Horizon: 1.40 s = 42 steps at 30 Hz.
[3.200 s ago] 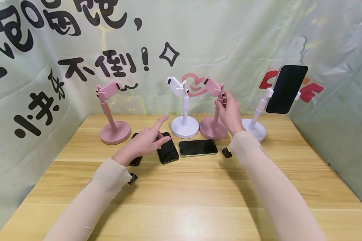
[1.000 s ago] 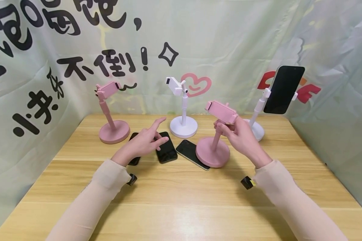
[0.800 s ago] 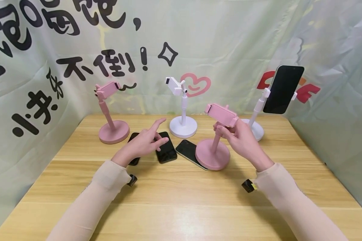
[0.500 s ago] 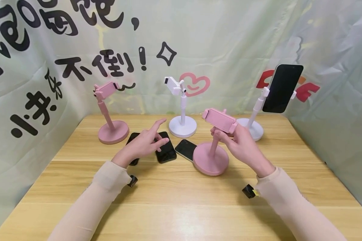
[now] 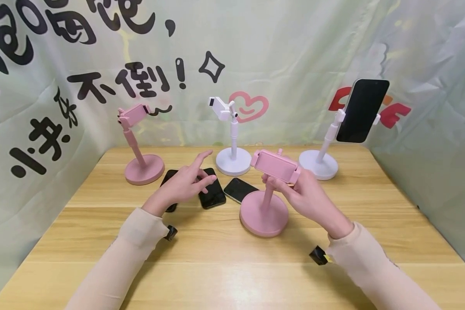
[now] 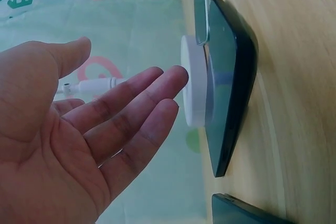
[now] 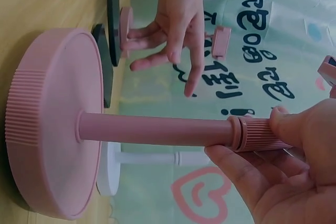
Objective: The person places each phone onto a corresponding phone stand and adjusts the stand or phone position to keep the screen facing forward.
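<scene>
My right hand (image 5: 310,196) grips a pink phone stand (image 5: 264,214) by its upper stem, just under the clamp. In the right wrist view, thumb and fingers pinch the ribbed collar above the smooth pink stem (image 7: 157,128). The round base is low by the tabletop, and the clamp faces me, tilted back, with no phone in it. My left hand (image 5: 182,183) hovers with relaxed, spread fingers, holding nothing. Beneath and beside it lie a black phone (image 5: 215,196) and another phone (image 5: 168,174) partly hidden by the hand. A third phone (image 5: 238,188) is partly covered by the pink base.
A second pink stand (image 5: 145,169) stands at the back left, and a white stand (image 5: 234,161) at the back middle. At the back right another white stand (image 5: 319,165) holds an upright phone (image 5: 362,112). A printed cloth (image 5: 294,51) hangs behind the wooden table (image 5: 217,275).
My right hand has brought the pink stand from the back row towards me, its clamp now turned to face me. The third phone has swung from crosswise to slanted. My left hand stays nearly still.
</scene>
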{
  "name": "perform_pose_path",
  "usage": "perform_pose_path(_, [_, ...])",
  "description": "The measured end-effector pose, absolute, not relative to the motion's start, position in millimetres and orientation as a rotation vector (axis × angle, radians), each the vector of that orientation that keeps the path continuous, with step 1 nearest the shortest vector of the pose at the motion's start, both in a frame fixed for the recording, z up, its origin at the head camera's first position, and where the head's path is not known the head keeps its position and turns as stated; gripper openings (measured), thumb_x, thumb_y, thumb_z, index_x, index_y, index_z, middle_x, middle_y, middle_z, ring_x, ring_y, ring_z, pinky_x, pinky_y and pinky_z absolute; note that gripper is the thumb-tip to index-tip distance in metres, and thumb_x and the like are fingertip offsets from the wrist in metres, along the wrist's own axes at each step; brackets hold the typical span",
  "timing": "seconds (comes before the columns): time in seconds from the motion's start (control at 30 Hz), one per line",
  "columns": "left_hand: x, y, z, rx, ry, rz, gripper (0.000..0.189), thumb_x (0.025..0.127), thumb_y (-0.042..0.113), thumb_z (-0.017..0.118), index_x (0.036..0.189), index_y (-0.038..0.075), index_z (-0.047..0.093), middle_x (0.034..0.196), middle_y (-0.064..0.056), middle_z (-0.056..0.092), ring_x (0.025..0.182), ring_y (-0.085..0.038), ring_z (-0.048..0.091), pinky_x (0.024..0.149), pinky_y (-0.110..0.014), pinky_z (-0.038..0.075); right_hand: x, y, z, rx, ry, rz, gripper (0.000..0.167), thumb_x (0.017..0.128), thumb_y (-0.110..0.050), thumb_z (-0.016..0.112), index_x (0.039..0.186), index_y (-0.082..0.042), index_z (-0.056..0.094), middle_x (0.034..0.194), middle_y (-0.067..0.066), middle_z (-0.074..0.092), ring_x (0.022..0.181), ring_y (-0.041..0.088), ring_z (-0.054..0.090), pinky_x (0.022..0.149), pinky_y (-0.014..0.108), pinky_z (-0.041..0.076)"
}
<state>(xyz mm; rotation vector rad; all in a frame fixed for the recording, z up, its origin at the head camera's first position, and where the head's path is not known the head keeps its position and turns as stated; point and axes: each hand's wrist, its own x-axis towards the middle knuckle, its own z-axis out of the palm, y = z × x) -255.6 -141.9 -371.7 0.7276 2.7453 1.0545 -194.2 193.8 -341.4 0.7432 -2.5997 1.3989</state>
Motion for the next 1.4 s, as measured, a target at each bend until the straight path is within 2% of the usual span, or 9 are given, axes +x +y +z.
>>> perform_pose_path(0.13, [-255, -143, -370, 0.724, 2.752, 1.062, 0.079, 0.111, 0.037, 0.061, 0.173, 0.027, 0.012, 0.12, -0.014, 0.08, 0.088, -0.022, 0.082, 0.1, -0.055, 0.06, -189, 190, -341, 0.749, -2.597, 1.443, 0.045, 0.106, -0.015, 0.069, 0.149, -0.008, 0.057, 0.122, 0.007, 0.079, 0.108, 0.017, 0.079, 0.097, 0.02, 0.059])
perform_pose_path(0.23, [-255, -144, -370, 0.733, 2.749, 1.062, 0.079, 0.111, 0.037, 0.061, 0.173, 0.026, 0.012, 0.12, -0.015, 0.08, 0.088, -0.022, 0.082, 0.1, -0.055, 0.06, -186, 187, -341, 0.775, -2.581, 1.458, 0.042, 0.106, -0.014, 0.069, 0.147, -0.007, 0.059, 0.121, 0.009, 0.08, 0.107, 0.016, 0.078, 0.095, 0.017, 0.058])
perform_pose_path(0.4, [-256, -145, -369, 0.744, 2.738, 1.083, 0.079, 0.111, 0.036, 0.061, 0.173, 0.024, 0.012, 0.121, -0.019, 0.079, 0.088, -0.024, 0.082, 0.099, -0.056, 0.06, -183, 182, -341, 0.834, -2.565, 1.45, 0.037, 0.106, -0.012, 0.069, 0.142, -0.006, 0.062, 0.118, 0.008, 0.08, 0.106, 0.012, 0.076, 0.094, 0.018, 0.058])
perform_pose_path(0.57, [-256, -146, -369, 0.754, 2.737, 1.096, 0.079, 0.111, 0.035, 0.061, 0.172, 0.024, 0.013, 0.12, -0.019, 0.08, 0.086, -0.022, 0.082, 0.1, -0.055, 0.06, -180, 178, -341, 0.865, -2.554, 1.421, 0.035, 0.104, -0.01, 0.071, 0.139, -0.006, 0.067, 0.12, 0.007, 0.08, 0.103, 0.013, 0.076, 0.09, 0.02, 0.057])
perform_pose_path(0.83, [-257, -147, -370, 0.756, 2.738, 1.1, 0.078, 0.111, 0.034, 0.061, 0.172, 0.024, 0.013, 0.121, -0.019, 0.079, 0.086, -0.021, 0.081, 0.103, -0.057, 0.058, -171, 171, -341, 0.886, -2.579, 1.43, 0.035, 0.103, -0.01, 0.072, 0.138, -0.01, 0.069, 0.126, 0.003, 0.077, 0.109, 0.016, 0.073, 0.099, 0.025, 0.057])
perform_pose_path(0.9, [-257, -147, -370, 0.755, 2.733, 1.106, 0.078, 0.111, 0.034, 0.061, 0.172, 0.024, 0.014, 0.121, -0.02, 0.079, 0.086, -0.021, 0.082, 0.103, -0.057, 0.058, -170, 169, -341, 0.904, -2.569, 1.434, 0.037, 0.103, -0.01, 0.073, 0.139, -0.011, 0.069, 0.128, 0.003, 0.077, 0.118, 0.017, 0.072, 0.104, 0.026, 0.056])
perform_pose_path(1.03, [-256, -146, -369, 0.746, 2.73, 1.112, 0.078, 0.111, 0.035, 0.062, 0.172, 0.025, 0.014, 0.12, -0.018, 0.08, 0.086, -0.022, 0.082, 0.102, -0.056, 0.058, -168, 166, -342, 0.971, -2.531, 1.409, 0.043, 0.101, -0.008, 0.075, 0.143, -0.013, 0.067, 0.135, 0.002, 0.074, 0.124, 0.017, 0.07, 0.107, 0.027, 0.055])
perform_pose_path(1.17, [-256, -146, -369, 0.747, 2.734, 1.108, 0.078, 0.111, 0.034, 0.062, 0.172, 0.024, 0.015, 0.119, -0.017, 0.08, 0.086, -0.022, 0.082, 0.102, -0.056, 0.058, -166, 165, -344, 1.014, -2.5, 1.377, 0.043, 0.101, -0.006, 0.074, 0.142, -0.01, 0.065, 0.13, 0.002, 0.075, 0.111, 0.013, 0.07, 0.099, 0.025, 0.056])
perform_pose_path(1.4, [-255, -146, -368, 0.74, 2.736, 1.106, 0.078, 0.111, 0.034, 0.062, 0.172, 0.025, 0.015, 0.119, -0.018, 0.08, 0.086, -0.024, 0.082, 0.101, -0.056, 0.059, -164, 161, -346, 1.046, -2.509, 1.412, 0.041, 0.1, -0.004, 0.074, 0.141, -0.008, 0.065, 0.126, 0.002, 0.077, 0.118, 0.013, 0.071, 0.106, 0.028, 0.056])
